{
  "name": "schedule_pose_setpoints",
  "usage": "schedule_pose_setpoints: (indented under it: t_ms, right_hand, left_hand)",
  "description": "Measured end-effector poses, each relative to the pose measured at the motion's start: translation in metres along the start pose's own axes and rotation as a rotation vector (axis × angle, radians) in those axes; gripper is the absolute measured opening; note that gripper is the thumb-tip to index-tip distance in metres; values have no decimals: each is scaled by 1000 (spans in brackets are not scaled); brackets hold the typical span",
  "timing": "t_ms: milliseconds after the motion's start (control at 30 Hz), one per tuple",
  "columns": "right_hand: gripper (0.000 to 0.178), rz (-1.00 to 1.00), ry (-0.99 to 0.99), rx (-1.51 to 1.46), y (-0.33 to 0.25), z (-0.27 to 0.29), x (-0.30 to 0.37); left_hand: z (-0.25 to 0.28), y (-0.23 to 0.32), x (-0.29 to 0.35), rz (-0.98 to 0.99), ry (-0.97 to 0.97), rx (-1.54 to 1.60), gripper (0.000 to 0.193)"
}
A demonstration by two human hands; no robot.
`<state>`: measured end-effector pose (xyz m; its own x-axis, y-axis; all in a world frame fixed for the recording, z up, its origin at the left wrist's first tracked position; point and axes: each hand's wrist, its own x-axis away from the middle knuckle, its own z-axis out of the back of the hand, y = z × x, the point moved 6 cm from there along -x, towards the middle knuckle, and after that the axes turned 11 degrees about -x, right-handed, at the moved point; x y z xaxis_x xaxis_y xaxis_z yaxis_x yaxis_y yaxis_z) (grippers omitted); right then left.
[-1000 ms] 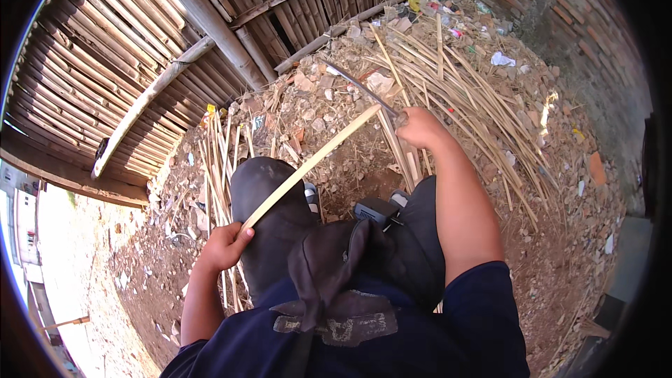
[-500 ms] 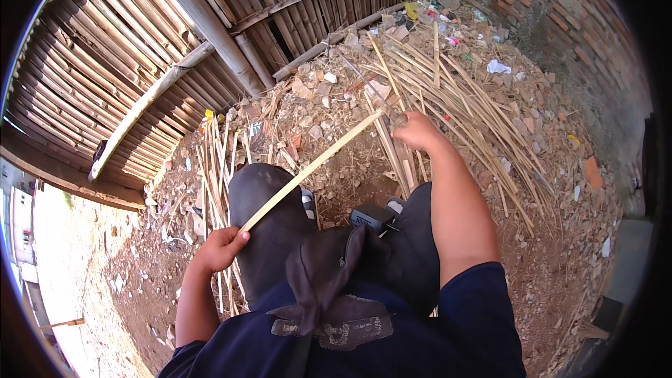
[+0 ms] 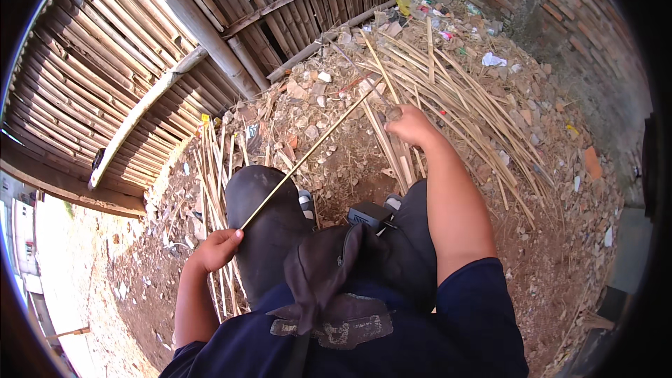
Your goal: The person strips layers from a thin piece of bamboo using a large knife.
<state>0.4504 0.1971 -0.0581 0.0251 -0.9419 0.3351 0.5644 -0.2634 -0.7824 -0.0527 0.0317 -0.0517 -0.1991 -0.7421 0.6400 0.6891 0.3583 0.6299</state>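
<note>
My left hand [image 3: 218, 249] is closed, pinching the near end of a long bamboo strip [image 3: 299, 163] beside my left knee. The strip slants up and right across the knee, its thin edge facing up. My right hand [image 3: 411, 127] is wrapped round the handle of a long, thin-bladed knife [image 3: 394, 113], whose blade points away to the upper left. The strip's far end lies close to the blade; whether they touch I cannot tell. Below my right hand, several bamboo strips [image 3: 389, 148] slant over the ground between my legs.
A large pile of bamboo strips [image 3: 476, 122] spreads at the right. More strips [image 3: 212, 168] lie beside my left leg. A small black box [image 3: 369, 215] sits between my thighs. Rubble and litter cover the ground, bounded by a bamboo wall [image 3: 105, 49] and a brick wall [image 3: 581, 28].
The strip has turned in my left hand from its broad face to its narrow edge. My right hand and the knife have shifted slightly left with the whole view.
</note>
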Motion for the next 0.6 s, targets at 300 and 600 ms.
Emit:
schedule_pose_setpoints:
  t_ms: [300, 600]
  right_hand:
    - [37, 158, -36, 307, -63, -32, 50]
    - [34, -199, 74, -145, 16, -1, -6]
  left_hand:
    - [-6, 14, 15, -36, 149, -223, 52]
    - [-3, 25, 19, -72, 313, -466, 54]
